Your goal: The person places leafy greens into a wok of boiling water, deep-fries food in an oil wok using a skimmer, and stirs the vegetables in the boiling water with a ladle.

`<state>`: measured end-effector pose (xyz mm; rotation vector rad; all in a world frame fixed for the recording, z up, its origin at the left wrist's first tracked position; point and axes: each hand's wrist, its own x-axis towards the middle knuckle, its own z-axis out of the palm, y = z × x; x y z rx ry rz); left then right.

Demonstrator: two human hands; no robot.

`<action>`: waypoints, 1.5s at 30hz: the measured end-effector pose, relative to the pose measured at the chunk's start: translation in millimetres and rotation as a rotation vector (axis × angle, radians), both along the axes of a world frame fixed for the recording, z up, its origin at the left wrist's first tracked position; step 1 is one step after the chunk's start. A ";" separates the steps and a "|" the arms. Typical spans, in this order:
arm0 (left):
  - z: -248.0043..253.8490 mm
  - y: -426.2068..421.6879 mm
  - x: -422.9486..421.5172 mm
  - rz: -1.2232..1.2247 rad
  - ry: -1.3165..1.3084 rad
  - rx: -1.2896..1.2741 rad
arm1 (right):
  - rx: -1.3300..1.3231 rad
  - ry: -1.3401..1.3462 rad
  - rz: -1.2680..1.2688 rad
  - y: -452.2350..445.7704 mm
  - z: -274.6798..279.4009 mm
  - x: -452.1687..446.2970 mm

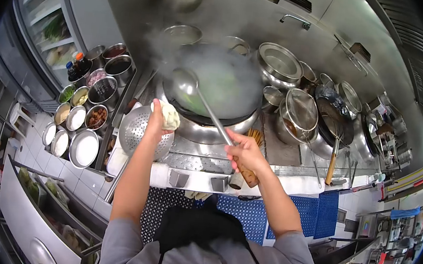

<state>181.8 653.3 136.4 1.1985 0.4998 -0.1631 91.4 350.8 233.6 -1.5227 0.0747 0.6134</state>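
My left hand is closed on a folded pale cloth at the near left rim of a large wok. In my right hand is a long-handled metal ladle, gripped near its wooden end. The ladle's bowl is over the left part of the wok. Thick steam blurs the wok's contents, though something green shows through. A perforated strainer lies behind my left hand and forearm, its handle pointing toward me. Just right of the ladle stands a bundled bamboo brush.
Metal pots of ingredients and seasonings crowd the left side, including a pot of white powder. To the right are a mesh strainer on a pot and a second wok. A faucet projects from the back wall.
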 end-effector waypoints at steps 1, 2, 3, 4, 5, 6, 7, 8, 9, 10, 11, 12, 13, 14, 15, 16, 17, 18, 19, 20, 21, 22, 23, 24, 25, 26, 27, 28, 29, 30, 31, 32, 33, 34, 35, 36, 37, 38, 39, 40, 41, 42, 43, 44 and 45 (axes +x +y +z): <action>-0.3 1.4 13.0 -0.036 -0.003 0.001 | 0.017 0.002 0.030 -6.2 -3.2 -1.0; -0.6 2.4 26.4 -0.088 0.020 0.027 | -0.025 -0.008 0.029 -11.3 -5.0 -1.9; 6.9 0.5 33.7 -0.139 0.048 0.053 | -0.067 -0.014 0.030 -16.4 -7.5 -3.6; 12.8 -3.0 39.7 -0.190 0.078 0.078 | -0.111 -0.017 0.030 -22.5 -11.2 -3.5; 17.0 -10.7 44.7 -0.143 0.127 0.099 | -0.164 -0.050 0.018 -30.4 -21.7 0.9; 10.4 -11.2 54.5 -0.158 0.119 0.048 | -0.252 -0.118 0.020 -37.4 -29.6 7.6; -3.7 -9.1 64.7 -0.173 0.115 -0.002 | -0.340 -0.181 0.023 -43.4 -35.1 14.2; -18.5 -8.1 73.8 -0.184 0.111 -0.052 | -0.428 -0.245 0.028 -47.8 -38.1 20.3; -18.4 -11.5 74.3 -0.111 0.118 -0.119 | -0.578 -0.269 -0.001 -44.4 -23.4 20.6; -18.2 -13.7 73.1 -0.069 0.105 -0.125 | -0.657 -0.363 -0.013 -47.0 -29.0 24.2; -20.5 -19.5 69.4 -0.027 0.090 -0.132 | -0.734 -0.459 -0.027 -51.2 -40.7 29.7; -16.0 -29.3 64.5 0.016 0.073 -0.140 | -0.775 -0.547 -0.048 -54.6 -51.0 35.5; 2.7 -47.1 49.3 0.125 0.028 -0.109 | -0.820 -0.634 -0.073 -58.1 -61.4 41.2; 5.0 -50.5 49.0 0.143 0.008 -0.130 | -0.777 -0.604 -0.107 -58.6 -60.5 45.4; 2.9 -52.7 46.7 0.161 -0.003 -0.153 | -0.737 -0.565 -0.139 -59.3 -58.6 47.0; 1.9 -54.5 43.9 0.177 -0.015 -0.177 | -0.700 -0.525 -0.173 -57.8 -51.0 47.0; 3.2 -54.7 45.0 0.202 0.018 -0.146 | -0.652 -0.464 -0.180 -55.4 -41.1 47.2; 2.6 -55.4 43.8 0.204 0.037 -0.142 | -0.610 -0.440 -0.194 -54.6 -37.7 46.2; 4.5 -55.6 44.4 0.207 0.047 -0.137 | -0.567 -0.425 -0.209 -53.2 -34.7 47.5; 7.1 -56.1 44.3 0.210 0.053 -0.131 | -0.522 -0.414 -0.226 -51.3 -30.7 47.5; 9.2 -60.2 42.2 0.207 0.044 -0.151 | -0.439 -0.409 -0.214 -50.2 -24.0 44.3; 15.7 -66.9 40.1 0.209 0.028 -0.166 | -0.369 -0.380 -0.215 -50.4 -23.5 49.3; 19.5 -73.6 35.1 0.210 0.018 -0.179 | -0.298 -0.344 -0.215 -50.8 -26.5 53.8; 17.9 -76.3 28.0 0.210 0.023 -0.190 | -0.230 -0.293 -0.215 -50.6 -31.5 52.2; 12.6 -75.5 29.1 0.231 0.032 -0.188 | -0.162 -0.227 -0.223 -46.1 -31.0 53.3; 7.3 -74.6 33.5 0.252 0.038 -0.188 | -0.095 -0.164 -0.231 -40.8 -27.5 60.2; -9.6 -69.0 39.5 0.210 0.010 -0.215 | 0.040 -0.121 -0.223 -40.4 -44.8 74.4; -9.1 -71.1 35.9 0.219 0.045 -0.216 | 0.088 -0.067 -0.235 -34.7 -52.4 73.3; -5.7 -75.6 36.1 0.227 0.066 -0.219 | 0.138 -0.025 -0.244 -27.0 -56.6 74.8; -1.0 -80.5 36.6 0.234 0.086 -0.223 | 0.186 0.015 -0.253 -21.7 -56.1 75.3; 1.3 -84.6 33.0 0.196 0.071 -0.230 | 0.138 0.049 -0.243 -19.6 -45.4 66.5; 2.7 -87.7 31.4 0.203 0.085 -0.221 | 0.185 0.071 -0.200 -25.0 -44.6 60.8; 1.2 -89.0 31.1 0.210 0.079 -0.216 | 0.230 0.099 -0.157 -36.1 -45.5 55.5; -2.6 -89.5 31.5 0.216 0.078 -0.210 | 0.276 0.131 -0.116 -46.6 -45.0 53.0; -11.4 -86.1 33.3 0.159 0.071 -0.239 | 0.234 0.145 -0.120 -54.8 -44.4 50.1; -18.1 -80.5 32.4 0.103 0.064 -0.269 | 0.183 0.125 -0.109 -60.9 -43.5 47.7; -22.6 -75.8 31.6 0.037 0.067 -0.282 | 0.111 0.073 -0.106 -63.5 -44.9 47.8; -26.1 -73.4 32.7 0.021 0.062 -0.284 | 0.038 0.019 -0.104 -64.9 -47.1 46.7; -26.2 -72.8 31.2 0.005 0.059 -0.287 | -0.055 -0.058 -0.123 -62.5 -50.5 43.8; -26.2 -72.0 29.1 -0.012 0.056 -0.290 | -0.149 -0.135 -0.143 -57.4 -54.7 39.5; -25.0 -69.0 28.1 -0.034 0.076 -0.294 | -0.242 -0.215 -0.163 -54.2 -57.2 35.4; -21.8 -65.6 26.2 -0.057 0.096 -0.299 | -0.225 -0.250 -0.195 -54.4 -58.6 28.6; -18.4 -64.6 26.0 -0.079 0.111 -0.306 | -0.211 -0.290 -0.226 -55.5 -58.8 21.2; -15.5 -64.6 27.2 -0.077 0.134 -0.316 | -0.198 -0.326 -0.253 -56.7 -58.7 13.4; -8.2 -64.0 28.9 -0.074 0.160 -0.326 | -0.213 -0.364 -0.282 -56.6 -52.7 3.5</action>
